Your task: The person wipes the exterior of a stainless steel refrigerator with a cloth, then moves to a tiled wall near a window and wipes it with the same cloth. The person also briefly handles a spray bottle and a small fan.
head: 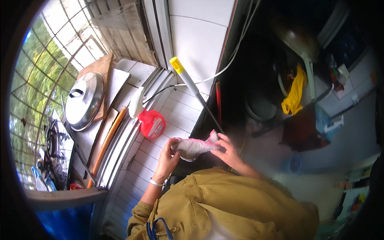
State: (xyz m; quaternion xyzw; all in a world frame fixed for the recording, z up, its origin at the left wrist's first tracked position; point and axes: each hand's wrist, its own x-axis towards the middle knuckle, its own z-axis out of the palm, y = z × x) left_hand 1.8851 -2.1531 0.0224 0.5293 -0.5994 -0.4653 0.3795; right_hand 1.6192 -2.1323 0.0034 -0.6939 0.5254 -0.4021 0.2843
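Observation:
A greyish-white cloth [195, 148] with a pink edge is stretched between my two hands in front of my body. My left hand [168, 156] pinches its left end between thumb and fingers. At the other end, my right hand [227, 151] grips the cloth, and a corner of it sticks up beside the fingers. Just beyond the cloth, a pole [195, 90] with a grey and yellow handle leans up against the tiled wall. A red spray bottle [153, 124] with a white trigger head stands on the white-tiled ledge, left of and beyond my left hand.
Along the barred window lie a domed steel lid [85, 100], a wooden board [105, 87] and an orange pole [106, 147]. A pale cable [220, 73] runs down the tiled wall. To the right are a wok [295, 40], a yellow bag [294, 93] and a dark red bag [300, 132].

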